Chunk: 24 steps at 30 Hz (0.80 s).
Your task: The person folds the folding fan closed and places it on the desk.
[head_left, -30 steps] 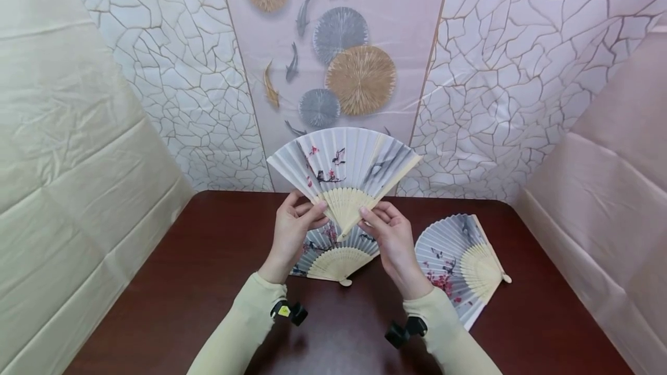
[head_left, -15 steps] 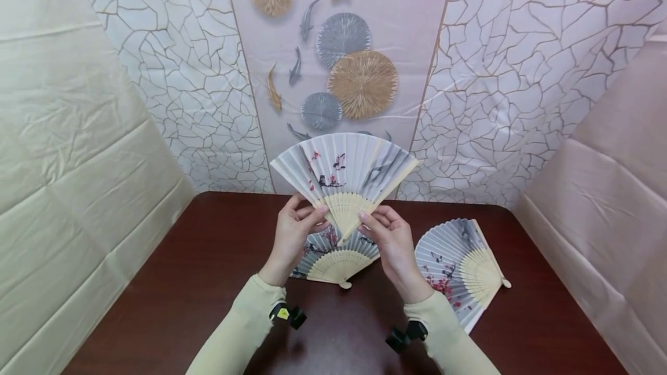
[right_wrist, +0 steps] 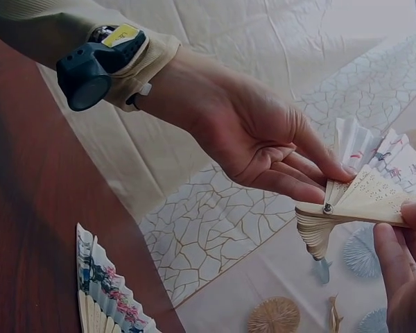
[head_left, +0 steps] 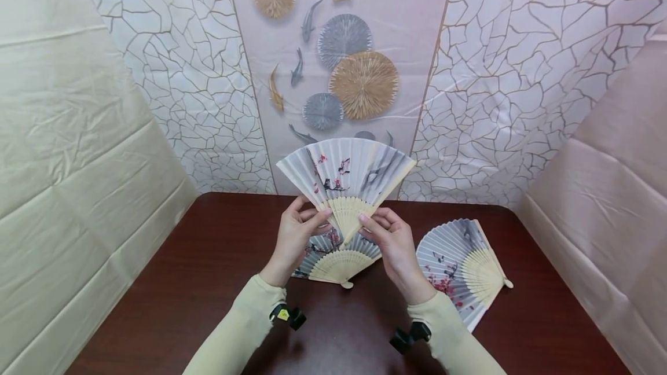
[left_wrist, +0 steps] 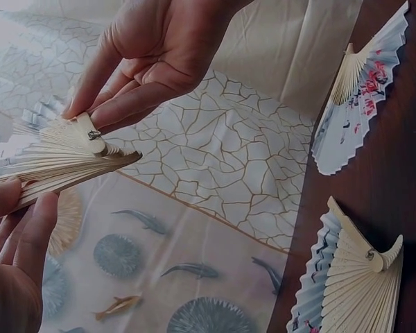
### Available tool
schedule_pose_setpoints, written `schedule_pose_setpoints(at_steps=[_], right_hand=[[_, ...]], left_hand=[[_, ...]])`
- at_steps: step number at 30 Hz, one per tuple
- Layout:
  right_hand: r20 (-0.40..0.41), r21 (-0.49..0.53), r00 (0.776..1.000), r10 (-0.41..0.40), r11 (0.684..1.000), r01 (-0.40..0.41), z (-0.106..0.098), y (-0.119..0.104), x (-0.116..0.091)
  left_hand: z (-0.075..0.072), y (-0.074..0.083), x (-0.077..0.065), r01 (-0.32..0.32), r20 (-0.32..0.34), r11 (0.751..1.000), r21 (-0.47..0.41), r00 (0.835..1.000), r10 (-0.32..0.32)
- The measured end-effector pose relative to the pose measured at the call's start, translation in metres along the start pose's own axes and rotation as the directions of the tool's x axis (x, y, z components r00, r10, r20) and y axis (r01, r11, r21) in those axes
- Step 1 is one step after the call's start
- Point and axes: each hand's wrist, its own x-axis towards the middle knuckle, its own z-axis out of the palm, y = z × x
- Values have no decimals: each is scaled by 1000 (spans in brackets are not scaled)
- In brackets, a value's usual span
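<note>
A pleated folding fan (head_left: pixel 350 166), white and grey with red blossoms and pale slats, is held up, partly spread, above the table. On its left edge, the left hand (head_left: pixel 296 235) pinches the outer slat between thumb and fingers. Opposite it, the right hand (head_left: pixel 392 239) grips the right outer slat. In the left wrist view the fan's pivot pin (left_wrist: pixel 93 134) shows near the right hand. Behind and below the hands a second spread fan (head_left: pixel 339 268) lies on the table, partly covered by the held fan and the fingers. Beside the right forearm lies a third spread fan (head_left: pixel 464 265).
All of this is over a dark red-brown table (head_left: pixel 219 282). A patterned cloth (head_left: pixel 208 149) with crackle lines, fish and round shapes hangs behind it. Cream cloth walls (head_left: pixel 94 190) flank both sides. Wrist cameras (head_left: pixel 297 318) sit on both sleeves.
The held fan has narrowed a little, its left edge coming inward toward the right. It also sits slightly lower in the head view. Both hands keep their hold, and the lying fans stay put.
</note>
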Motion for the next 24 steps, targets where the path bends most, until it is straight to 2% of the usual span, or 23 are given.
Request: schedule_pose_setpoints(at_steps=[9, 24], right_hand=[[6, -36, 1000, 9, 999, -9, -2, 3, -1], [31, -52, 1000, 4, 999, -3, -4, 4, 0]], left_hand=[[-3, -1, -2, 18, 28, 998, 56, 999, -19], [-5, -5, 0, 6, 66, 998, 70, 998, -11]])
